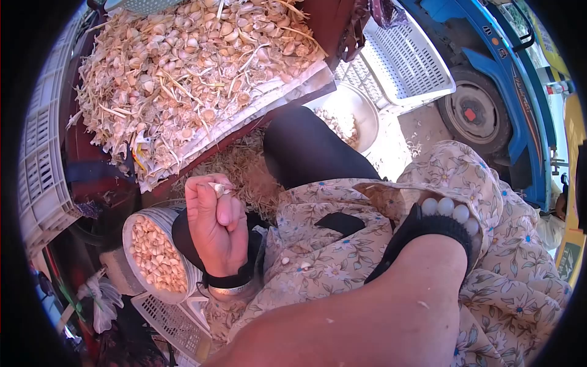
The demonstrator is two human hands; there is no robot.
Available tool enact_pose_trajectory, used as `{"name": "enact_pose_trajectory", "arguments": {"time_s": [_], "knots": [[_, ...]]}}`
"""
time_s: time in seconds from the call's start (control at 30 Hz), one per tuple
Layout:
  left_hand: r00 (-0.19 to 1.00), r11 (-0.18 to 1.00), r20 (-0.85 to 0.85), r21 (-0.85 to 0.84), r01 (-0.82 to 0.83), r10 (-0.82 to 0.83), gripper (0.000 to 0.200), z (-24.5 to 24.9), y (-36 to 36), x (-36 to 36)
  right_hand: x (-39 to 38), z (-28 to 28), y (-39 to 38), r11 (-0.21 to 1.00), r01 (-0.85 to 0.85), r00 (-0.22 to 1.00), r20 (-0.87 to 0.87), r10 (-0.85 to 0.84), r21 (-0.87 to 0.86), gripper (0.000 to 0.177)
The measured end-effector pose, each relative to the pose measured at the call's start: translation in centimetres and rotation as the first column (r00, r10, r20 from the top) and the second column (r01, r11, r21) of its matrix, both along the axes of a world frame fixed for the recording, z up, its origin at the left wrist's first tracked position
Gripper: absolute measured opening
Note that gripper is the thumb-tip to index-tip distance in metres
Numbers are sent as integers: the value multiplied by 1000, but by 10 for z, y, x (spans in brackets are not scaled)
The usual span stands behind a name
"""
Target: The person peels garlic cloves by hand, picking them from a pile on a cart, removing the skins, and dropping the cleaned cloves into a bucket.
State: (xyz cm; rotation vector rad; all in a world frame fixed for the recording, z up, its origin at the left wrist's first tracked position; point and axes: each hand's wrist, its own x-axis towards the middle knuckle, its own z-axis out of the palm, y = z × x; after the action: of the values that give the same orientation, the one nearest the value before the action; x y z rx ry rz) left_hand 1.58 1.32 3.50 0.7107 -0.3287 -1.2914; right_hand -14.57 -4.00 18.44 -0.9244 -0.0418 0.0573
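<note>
My left hand is raised on the left with its fingers curled closed. A small whitish garlic clove shows between its thumb and fingers. Just left of that hand stands a white bucket holding loose garlic cloves. My right forearm reaches across my lap to a black wristband and a row of round white beads. Beyond these, folds of the flowered apron hide my right hand, so its fingers cannot be seen.
A heap of garlic cloves and dry skins covers a cloth-lined surface at upper left. A pale basin with cloves sits past my knee. White plastic crates stand behind it. A blue vehicle is parked at right.
</note>
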Motion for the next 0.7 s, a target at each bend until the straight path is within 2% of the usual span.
{"name": "enact_pose_trajectory", "arguments": {"time_s": [0.07, 0.17, 0.2, 0.23, 0.27, 0.3, 0.33, 0.37, 0.43, 0.53, 0.57, 0.63, 0.67, 0.7], "knots": [[1000, 999, 15, -40, -1, 1, 13, 2, -1, 3, 1, -3, 0, 998, 28, 999, -33, -27, 51, 11], [1000, 998, -20, -66, -4, 3, 14, 4, 2, 13, 7, -17, -4, 952, 183, 980, -119, -157, 245, 11], [971, 970, 57, 61, -234, 231, 15, 14, -1, 0, 9, -24, -9, 909, 255, 965, -145, -218, 330, 12], [892, 875, 178, 190, -446, 416, 17, 25, -4, -13, 12, -33, -15, 850, 336, 941, -182, -285, 406, 12], [960, 959, 59, 68, -276, 273, 18, 25, 6, 1, 14, -47, -26, 785, 399, 917, -185, -355, 474, 10], [994, 991, -35, -79, -106, 104, 19, 26, 12, 10, 16, -60, -36, 711, 452, 887, -187, -423, 538, 9], [997, 982, -81, -186, -18, 3, 21, 45, 10, 5, 17, -74, -47, 633, 493, 853, -187, -488, 597, 9], [993, 971, -108, -236, 21, -48, 18, 59, 11, -1, 15, -86, -54, 652, 545, 825, -197, -530, 527, 7], [976, 938, -153, -334, 97, -155, 16, 83, 15, -9, 13, -101, -56, 599, 654, 752, -306, -584, 463, 6], [917, 772, 70, -517, 370, -393, 19, 107, 20, -11, 14, -115, -56, 578, 706, 708, -380, -596, 409, 6], [862, 678, 76, -584, 446, -502, 19, 113, 18, -10, 14, -121, -56, 579, 698, 716, -371, -592, 422, 6], [860, 716, -43, -576, 395, -508, 18, 132, 25, -18, 13, -132, -59, 588, 671, 739, -345, -578, 452, 7], [903, 835, -174, -479, 271, -393, 12, 146, 37, -36, 13, -134, -60, 592, 679, 733, -366, -573, 434, 7], [911, 862, -235, -464, 202, -339, 10, 147, 42, -40, 13, -135, -58, 583, 687, 726, -383, -570, 433, 7]]}}
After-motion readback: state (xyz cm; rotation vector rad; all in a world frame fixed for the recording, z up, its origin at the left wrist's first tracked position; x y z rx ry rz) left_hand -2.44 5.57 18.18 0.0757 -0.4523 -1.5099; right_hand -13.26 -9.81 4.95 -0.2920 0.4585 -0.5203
